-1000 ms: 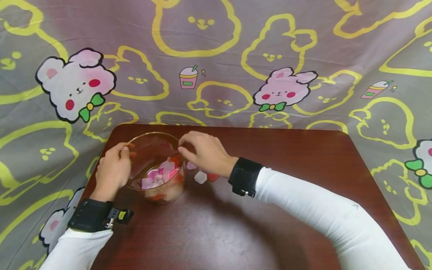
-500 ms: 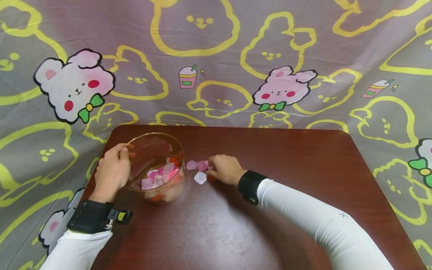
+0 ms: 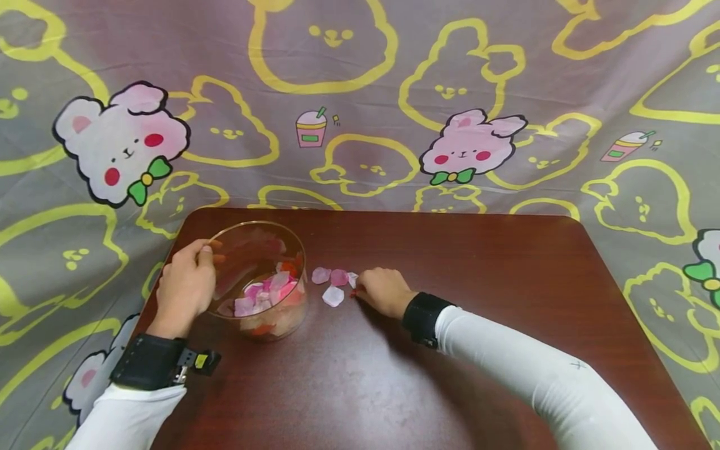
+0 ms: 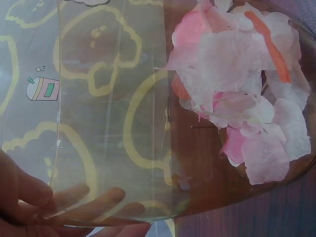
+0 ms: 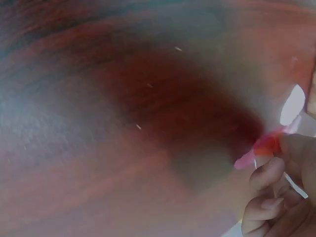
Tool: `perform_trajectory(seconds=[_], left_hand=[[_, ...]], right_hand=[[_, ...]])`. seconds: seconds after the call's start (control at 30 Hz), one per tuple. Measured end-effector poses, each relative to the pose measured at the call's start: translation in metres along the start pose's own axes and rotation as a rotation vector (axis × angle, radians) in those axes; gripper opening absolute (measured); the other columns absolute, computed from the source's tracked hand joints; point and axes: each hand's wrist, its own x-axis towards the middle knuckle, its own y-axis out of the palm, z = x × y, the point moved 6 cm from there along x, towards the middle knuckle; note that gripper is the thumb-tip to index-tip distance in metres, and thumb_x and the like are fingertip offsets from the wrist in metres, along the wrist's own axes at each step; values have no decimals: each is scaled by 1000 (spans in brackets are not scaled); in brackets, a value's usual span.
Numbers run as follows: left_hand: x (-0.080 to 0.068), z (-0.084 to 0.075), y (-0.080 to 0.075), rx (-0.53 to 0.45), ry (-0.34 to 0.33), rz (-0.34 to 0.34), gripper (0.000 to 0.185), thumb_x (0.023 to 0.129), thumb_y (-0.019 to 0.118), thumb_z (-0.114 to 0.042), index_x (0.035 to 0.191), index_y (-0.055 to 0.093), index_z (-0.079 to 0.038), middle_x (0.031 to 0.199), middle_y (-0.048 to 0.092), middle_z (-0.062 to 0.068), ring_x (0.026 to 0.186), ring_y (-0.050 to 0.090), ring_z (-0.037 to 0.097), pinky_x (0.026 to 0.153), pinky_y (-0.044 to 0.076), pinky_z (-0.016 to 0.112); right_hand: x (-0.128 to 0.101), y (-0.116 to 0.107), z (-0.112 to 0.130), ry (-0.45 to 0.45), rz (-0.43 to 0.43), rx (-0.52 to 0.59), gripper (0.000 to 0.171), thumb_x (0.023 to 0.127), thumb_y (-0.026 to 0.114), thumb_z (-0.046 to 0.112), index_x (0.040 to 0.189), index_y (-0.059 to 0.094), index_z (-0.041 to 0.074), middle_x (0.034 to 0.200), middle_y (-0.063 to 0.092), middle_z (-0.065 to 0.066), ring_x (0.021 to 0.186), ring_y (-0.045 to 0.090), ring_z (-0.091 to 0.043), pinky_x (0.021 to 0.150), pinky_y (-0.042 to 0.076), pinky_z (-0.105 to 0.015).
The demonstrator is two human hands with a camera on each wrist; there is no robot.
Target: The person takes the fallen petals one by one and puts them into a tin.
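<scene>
A: Left hand (image 3: 185,290)?
B: It grips the clear round glass bowl (image 3: 260,278) by its left wall, thumb over the rim, fingers curled round the outside — the left wrist view shows fingertips (image 4: 69,195) through the glass. The bowl stands at the left end of the dark red-brown wooden table (image 3: 450,325).
A: Contents?
B: A pile of pink, white and orange-red fabric petals (image 3: 269,292), heaped on the bowl's right side.
A: Right hand (image 3: 385,291)?
B: It lies low on the table just right of the bowl, fingers curled, pinching a small red-orange petal (image 5: 268,144) against the tabletop. The right wrist view is blurred, but the pinch shows.
A: Anything loose?
B: Three pale pink and white petals (image 3: 333,284) lie on the table between the bowl and the right hand, just beside its fingertips. Behind the table — a grey cloth with yellow outlines and pink rabbits (image 3: 472,145).
</scene>
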Motion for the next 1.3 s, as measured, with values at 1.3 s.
perform_trajectory(seconds=[1.3], left_hand=[[0, 1, 1, -19, -15, -6, 49, 110, 23, -32, 135, 58, -7, 127, 69, 20, 107, 63, 45, 75, 43, 53]], right_hand=[[15, -105, 134, -305, -149, 82, 25, 101, 62, 36, 117, 74, 20, 112, 74, 7, 89, 65, -7, 65, 48, -21]])
